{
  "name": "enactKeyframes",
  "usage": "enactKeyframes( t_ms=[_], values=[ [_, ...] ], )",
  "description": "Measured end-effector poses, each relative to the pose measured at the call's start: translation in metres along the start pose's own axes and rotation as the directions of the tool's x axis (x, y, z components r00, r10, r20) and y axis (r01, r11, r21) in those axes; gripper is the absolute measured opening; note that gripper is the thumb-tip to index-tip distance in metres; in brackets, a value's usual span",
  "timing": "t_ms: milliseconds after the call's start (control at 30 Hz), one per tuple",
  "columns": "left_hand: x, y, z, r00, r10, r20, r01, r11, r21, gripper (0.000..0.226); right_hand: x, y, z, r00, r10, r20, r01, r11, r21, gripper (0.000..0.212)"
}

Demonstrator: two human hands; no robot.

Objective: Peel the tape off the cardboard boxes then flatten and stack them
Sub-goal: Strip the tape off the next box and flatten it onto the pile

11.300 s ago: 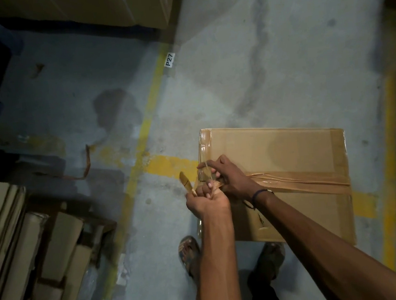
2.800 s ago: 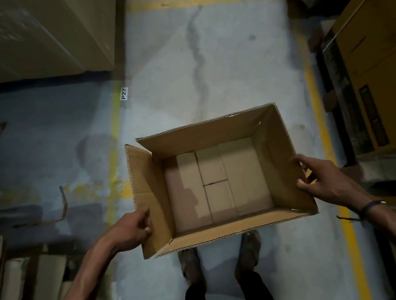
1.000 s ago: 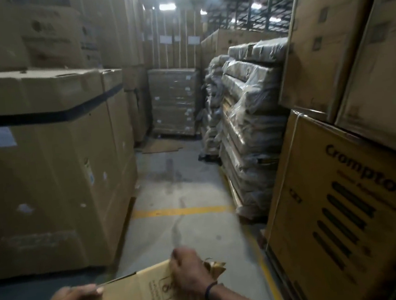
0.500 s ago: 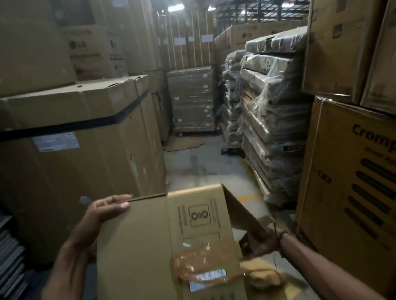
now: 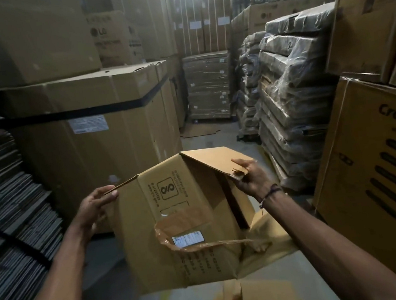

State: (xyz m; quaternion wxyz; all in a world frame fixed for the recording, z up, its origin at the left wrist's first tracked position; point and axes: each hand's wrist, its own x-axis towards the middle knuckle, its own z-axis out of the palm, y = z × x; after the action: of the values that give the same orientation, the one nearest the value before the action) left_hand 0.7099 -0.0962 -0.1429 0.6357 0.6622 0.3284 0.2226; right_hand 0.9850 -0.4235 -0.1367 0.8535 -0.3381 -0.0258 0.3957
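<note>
I hold a brown cardboard box (image 5: 152, 240) up in front of me, partly collapsed, its printed side facing me. My left hand (image 5: 95, 207) grips its upper left edge. My right hand (image 5: 251, 179) grips the edge of a flap at the upper right, which stands open. Crinkled brown tape (image 5: 183, 227) hangs loose across the box's face around a white label (image 5: 188, 239). More cardboard (image 5: 256, 297) lies below the box near the bottom edge of the view.
Large stacked cartons (image 5: 92, 126) stand at the left, a Crompton carton (image 5: 374, 168) at the right. Plastic-wrapped bundles (image 5: 290, 86) line the right of the aisle. Flat sheets (image 5: 3, 194) are piled at far left. The concrete aisle floor (image 5: 217, 138) runs ahead.
The box has tilted and risen a little. My right hand came up from low behind the box to its upper right flap, which has swung open. My left hand stays on the upper left edge.
</note>
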Motion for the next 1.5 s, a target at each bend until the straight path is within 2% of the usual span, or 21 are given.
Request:
enactKeyframes(
  t_ms=[67,133,200,300,433,533,567,600,633,667,700,733,767,833,900,967,1067,1133,1300,1400,1500],
  values=[
    [-0.002,0.013,0.009,0.981,0.023,-0.191,0.038,0.949,0.312,0.065,-0.002,0.009,0.015,1.0,-0.014,-0.021,0.013,0.999,-0.031,0.013],
    [-0.016,0.036,0.034,0.943,0.269,-0.195,-0.131,0.84,0.527,0.093,0.002,0.017,0.025,0.995,-0.032,-0.091,0.022,0.994,-0.106,0.01],
    [-0.037,0.06,0.072,0.818,0.57,0.08,-0.487,0.612,0.623,0.107,0.008,0.024,0.038,0.99,-0.031,-0.14,0.008,0.987,-0.161,0.022],
    [-0.061,0.082,0.129,0.632,0.615,0.472,-0.71,0.216,0.67,0.101,0.01,0.03,0.066,0.984,-0.046,-0.174,-0.004,0.96,-0.279,0.03],
    [-0.062,0.092,0.142,0.495,0.695,0.522,-0.771,0.075,0.632,0.059,-0.004,0.022,0.089,0.985,-0.157,-0.078,0.118,0.924,-0.363,0.017],
    [-0.059,0.099,0.133,0.407,0.823,0.396,-0.854,0.189,0.485,0.038,-0.022,0.021,0.088,0.957,-0.189,0.219,0.26,0.891,-0.371,0.035],
    [-0.059,0.101,0.13,0.399,0.845,0.355,-0.861,0.212,0.463,0.036,-0.023,0.026,0.08,0.943,-0.18,0.281,0.294,0.846,-0.444,0.044],
    [-0.055,0.103,0.126,0.406,0.854,0.325,-0.861,0.238,0.449,0.035,-0.019,0.034,0.07,0.935,-0.194,0.296,0.339,0.73,-0.593,0.049],
    [-0.053,0.105,0.123,0.424,0.853,0.305,-0.859,0.272,0.434,0.034,-0.01,0.04,0.057,0.922,-0.262,0.286,0.382,0.487,-0.786,0.053],
    [-0.051,0.106,0.12,0.436,0.854,0.284,-0.858,0.298,0.419,0.035,0.001,0.044,0.043,0.897,-0.349,0.272,0.343,0.16,-0.926,0.059],
    [-0.05,0.108,0.116,0.44,0.86,0.256,-0.854,0.313,0.417,0.036,0.011,0.048,0.031,0.877,-0.41,0.249,0.215,-0.127,-0.968,0.072],
    [-0.05,0.111,0.114,0.445,0.866,0.229,-0.848,0.326,0.418,0.036,0.02,0.051,0.021,0.876,-0.441,0.195,0.064,-0.293,-0.954,0.095],
    [-0.052,0.115,0.112,0.47,0.861,0.195,-0.835,0.362,0.415,0.032,0.026,0.053,0.015,0.882,-0.455,0.12,-0.063,-0.366,-0.928,0.119],
    [-0.054,0.123,0.109,0.545,0.831,0.108,-0.794,0.47,0.387,0.022,0.032,0.055,0.007,0.895,-0.445,0.0,-0.203,-0.409,-0.89,0.146],
    [-0.056,0.125,0.105,0.592,0.801,0.085,-0.76,0.52,0.39,0.014,0.04,0.056,0.003,0.897,-0.441,-0.031,-0.234,-0.414,-0.88,0.15],
    [-0.058,0.12,0.105,0.615,0.786,0.055,-0.733,0.545,0.408,0.015,0.045,0.055,0.004,0.913,-0.408,0.009,-0.187,-0.437,-0.88,0.135],
    [-0.059,0.109,0.105,0.67,0.722,-0.172,-0.643,0.681,0.351,0.023,0.032,0.043,0.018,0.848,-0.477,0.233,-0.052,-0.511,-0.858,0.081],
    [-0.058,0.099,0.101,0.617,0.731,-0.291,-0.622,0.68,0.387,0.023,0.017,0.027,0.031,0.807,-0.475,0.35,0.026,-0.564,-0.825,0.061],
    [-0.054,0.067,0.085,0.437,0.715,-0.546,-0.578,0.688,0.439,0.042,-0.002,-0.005,0.041,0.74,-0.487,0.463,0.131,-0.572,-0.81,0.05],
    [-0.053,0.046,0.07,0.391,0.569,-0.723,-0.451,0.804,0.388,0.079,-0.012,-0.014,0.058,0.684,-0.483,0.547,0.197,-0.599,-0.776,0.047],
    [-0.062,0.039,0.062,0.347,0.51,-0.787,-0.489,0.815,0.312,0.079,-0.017,-0.024,0.078,0.629,-0.484,0.609,0.265,-0.602,-0.753,0.045]
  ],
)
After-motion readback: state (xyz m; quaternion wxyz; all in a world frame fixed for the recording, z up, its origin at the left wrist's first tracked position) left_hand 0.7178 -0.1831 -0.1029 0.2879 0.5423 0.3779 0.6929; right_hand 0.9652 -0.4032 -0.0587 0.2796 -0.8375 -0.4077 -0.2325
